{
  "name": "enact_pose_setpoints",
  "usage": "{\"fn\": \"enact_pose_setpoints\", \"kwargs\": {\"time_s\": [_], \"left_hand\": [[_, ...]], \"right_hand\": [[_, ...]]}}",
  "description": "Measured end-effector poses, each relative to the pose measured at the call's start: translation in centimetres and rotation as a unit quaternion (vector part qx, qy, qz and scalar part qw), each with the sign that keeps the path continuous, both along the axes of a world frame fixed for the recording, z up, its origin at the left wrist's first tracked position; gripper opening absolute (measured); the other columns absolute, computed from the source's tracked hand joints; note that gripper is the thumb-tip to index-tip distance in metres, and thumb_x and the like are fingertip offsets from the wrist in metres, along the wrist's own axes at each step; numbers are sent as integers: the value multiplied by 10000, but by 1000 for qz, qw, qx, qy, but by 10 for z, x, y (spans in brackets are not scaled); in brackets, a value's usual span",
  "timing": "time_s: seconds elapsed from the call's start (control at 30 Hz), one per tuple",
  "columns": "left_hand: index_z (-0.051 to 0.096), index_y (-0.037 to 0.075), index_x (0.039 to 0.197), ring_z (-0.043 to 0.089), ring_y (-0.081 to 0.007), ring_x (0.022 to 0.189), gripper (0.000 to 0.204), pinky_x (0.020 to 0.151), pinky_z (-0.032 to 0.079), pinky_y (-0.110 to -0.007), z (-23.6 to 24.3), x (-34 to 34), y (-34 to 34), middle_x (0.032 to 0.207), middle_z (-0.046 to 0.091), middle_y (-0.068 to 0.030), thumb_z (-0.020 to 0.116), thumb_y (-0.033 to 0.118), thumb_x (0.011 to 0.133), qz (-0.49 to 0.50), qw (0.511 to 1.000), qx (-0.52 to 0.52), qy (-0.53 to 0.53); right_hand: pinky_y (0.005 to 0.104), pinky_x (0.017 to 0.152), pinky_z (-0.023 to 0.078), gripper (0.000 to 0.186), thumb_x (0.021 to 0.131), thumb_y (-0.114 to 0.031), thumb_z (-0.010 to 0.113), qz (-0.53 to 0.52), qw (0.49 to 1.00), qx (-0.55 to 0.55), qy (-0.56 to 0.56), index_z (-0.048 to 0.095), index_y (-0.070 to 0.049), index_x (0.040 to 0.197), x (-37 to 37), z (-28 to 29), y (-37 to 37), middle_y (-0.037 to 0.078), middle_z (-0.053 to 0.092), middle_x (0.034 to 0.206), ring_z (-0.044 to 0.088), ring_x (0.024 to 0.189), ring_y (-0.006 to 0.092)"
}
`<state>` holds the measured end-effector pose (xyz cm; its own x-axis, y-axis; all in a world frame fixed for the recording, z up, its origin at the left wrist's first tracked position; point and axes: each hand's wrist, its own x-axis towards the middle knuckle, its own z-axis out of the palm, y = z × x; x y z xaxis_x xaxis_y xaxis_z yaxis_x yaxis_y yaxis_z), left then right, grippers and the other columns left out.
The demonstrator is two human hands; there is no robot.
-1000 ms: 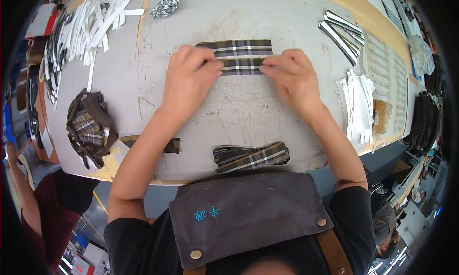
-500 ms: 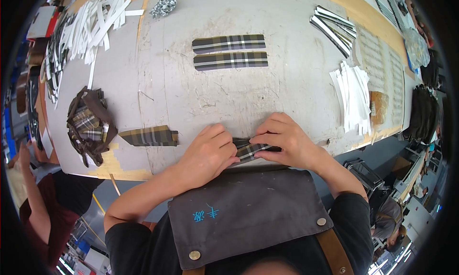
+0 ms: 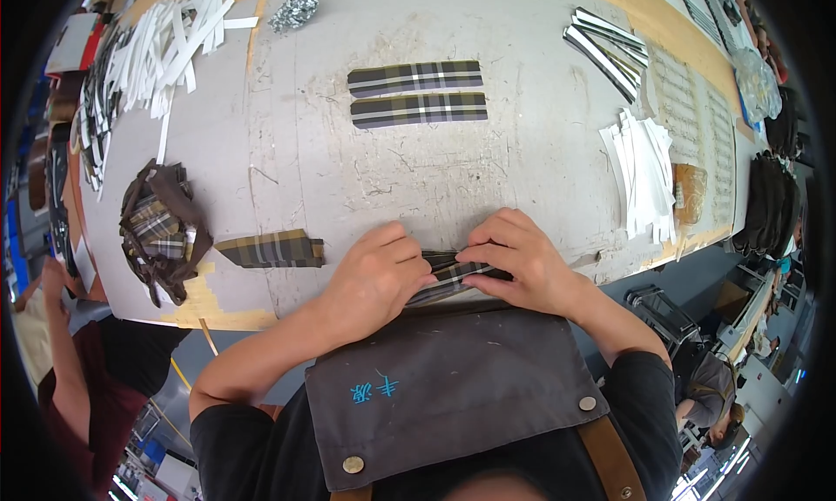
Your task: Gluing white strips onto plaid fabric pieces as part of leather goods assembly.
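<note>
White strips heap up at the table's far left corner, with a brown bundle at the near left corner. Next, a plaid piece lies by the near edge. The left hand grasps the left end of a plaid stack at the middle of that edge; two plaid strips lie beyond, toward the far edge. The right hand pinches the stack's right part between thumb and fingers. A white pile lies near the right edge.
</note>
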<state>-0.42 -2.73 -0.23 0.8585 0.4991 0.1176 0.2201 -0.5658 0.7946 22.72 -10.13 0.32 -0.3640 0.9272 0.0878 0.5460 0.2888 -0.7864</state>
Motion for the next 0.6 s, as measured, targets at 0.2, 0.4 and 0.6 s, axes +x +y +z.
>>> {"fn": "enact_pose_setpoints", "kwargs": {"time_s": [0.2,0.4,0.6], "left_hand": [[657,28,808,531,-273,717,99,656,448,-371,4,-1,8,745,574,-78,730,28,742,4,999,35,-8],[652,3,914,622,-239,696,92,585,471,-302,-11,5,39,770,612,-118,691,4,831,166,986,-20,-12],[649,18,916,584,-225,726,137,600,463,-309,-20,24,82,835,620,-84,725,19,803,235,966,111,-8]], "right_hand": [[362,724,490,269,682,-38,792,-37,997,-42,49,663,-51,918,3,2,4,72,630,905,592,846,277],[305,613,495,160,776,-23,731,-190,966,-146,98,674,-48,923,5,7,46,84,671,822,632,723,220],[318,577,473,126,768,-18,728,-205,977,17,-47,686,-58,880,13,-15,86,74,655,829,587,685,217]]}}
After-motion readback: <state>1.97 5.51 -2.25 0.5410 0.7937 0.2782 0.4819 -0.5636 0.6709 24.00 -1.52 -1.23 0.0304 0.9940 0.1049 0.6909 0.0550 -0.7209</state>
